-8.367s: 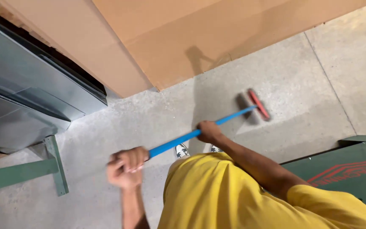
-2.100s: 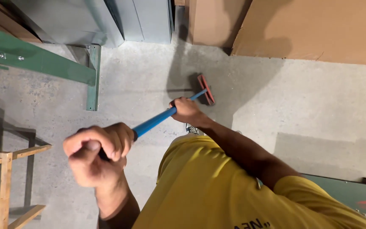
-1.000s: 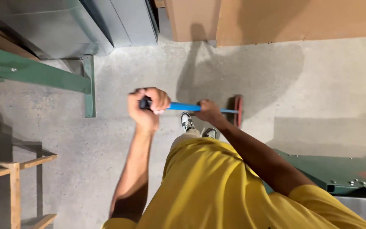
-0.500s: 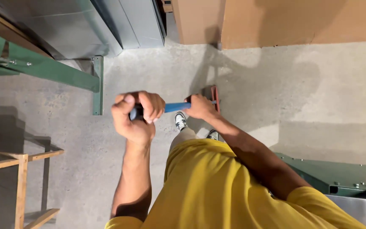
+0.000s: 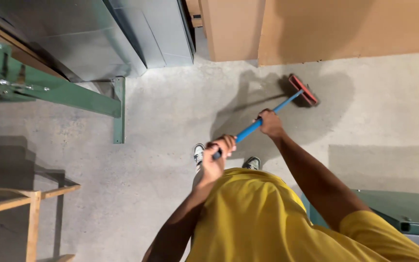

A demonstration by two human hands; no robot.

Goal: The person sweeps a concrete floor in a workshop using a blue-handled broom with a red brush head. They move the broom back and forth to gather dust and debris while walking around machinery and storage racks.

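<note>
Since half a second ago, your broom head (image 5: 303, 90) swings out beyond your right hand (image 5: 269, 122); both fists, left hand (image 5: 217, 155) too, wrap the blue handle (image 5: 258, 123). Overreaching could knock the cardboard (image 5: 345, 26).

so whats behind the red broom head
Behind the red broom head stands a brown cardboard sheet on the concrete floor. The broom's shadow darkens the floor there; what the cardboard covers cannot be seen.

a workshop: concrete floor (image 5: 161, 194), green steel frame (image 5: 73, 94), cardboard sheets (image 5: 345, 26).
</note>
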